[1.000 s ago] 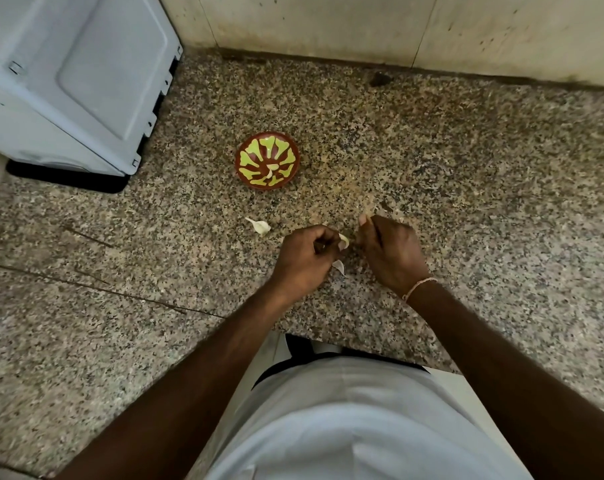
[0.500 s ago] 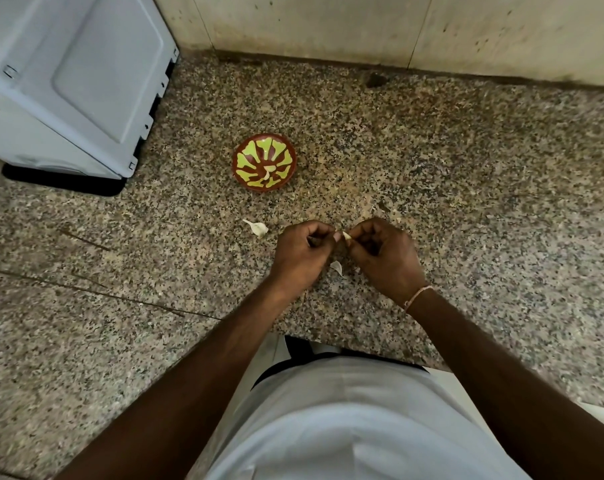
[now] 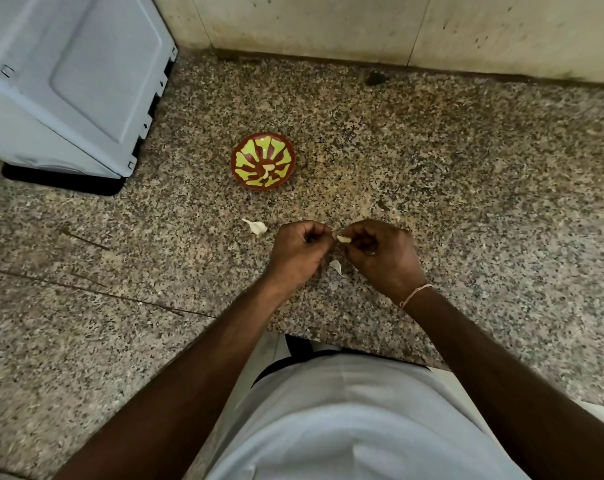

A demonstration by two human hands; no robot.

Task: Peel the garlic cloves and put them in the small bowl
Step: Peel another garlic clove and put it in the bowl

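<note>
Both hands are meeting just above the speckled granite counter [image 3: 466, 174], close to its near edge. The right hand [image 3: 385, 258] is pinching a garlic clove [image 3: 344, 239] between thumb and curled fingers, the pale clove showing at the fingertips. The left hand [image 3: 298, 252] is curling its fingers inward with the tips right against the clove; it seems to be pinching at the skin, though the grip itself is hidden behind the knuckles. A thin bracelet [image 3: 416, 295] is sitting on the right wrist. Below the gap between the hands, a scrap of pale peel [image 3: 336, 266] is lying on the counter. Another garlic clove with a pointed tail [image 3: 257, 226] is lying on the stone just to the left of the left hand, apart from it. Farther back, well apart from the hands, the small bowl [image 3: 263, 161], brown with a yellow-green pattern, is standing upright on the counter and holding a few pale pieces of garlic [image 3: 266, 173] near its centre. A white appliance [image 3: 68, 84] is standing at the back left, and a tiled wall [image 3: 362, 26] is running along the rear edge of the counter.
</note>
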